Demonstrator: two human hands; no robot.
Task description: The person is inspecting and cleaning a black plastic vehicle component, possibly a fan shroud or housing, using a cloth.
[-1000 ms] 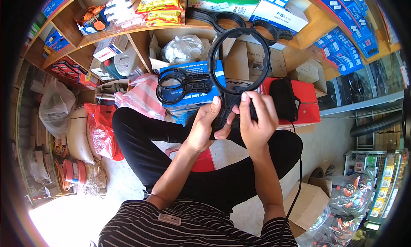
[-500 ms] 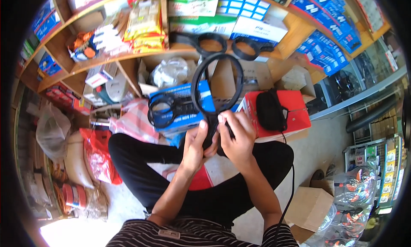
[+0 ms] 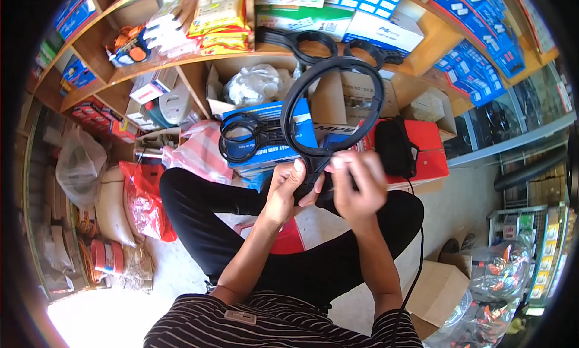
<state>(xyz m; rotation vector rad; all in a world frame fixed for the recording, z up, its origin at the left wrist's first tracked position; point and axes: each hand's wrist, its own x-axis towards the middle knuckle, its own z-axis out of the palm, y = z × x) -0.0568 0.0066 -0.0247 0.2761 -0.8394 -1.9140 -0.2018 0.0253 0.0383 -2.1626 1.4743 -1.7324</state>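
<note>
A black ring-shaped frame with a short handle stands raised in front of me, its ring tilted up to the right. My left hand is closed around the handle, thumb on top. Beside the base of the ring, my right hand is smeared by motion; its thumb and fingertips are close to the neck, but whether they touch it I cannot tell. Behind the ring lies a blue box with smaller black rings on it. Two similar black ring frames rest on the shelf edge, one with a long handle.
A black pouch-like item with a cord sits on a red box at right. Wooden shelves hold packaged goods. Plastic bags and a sack stand at left, a cardboard box at lower right.
The ring frame has swung to the right and tilted. My right hand has shifted right and down, away from its grip near the neck; my left hand keeps its hold. The view has shifted slightly.
</note>
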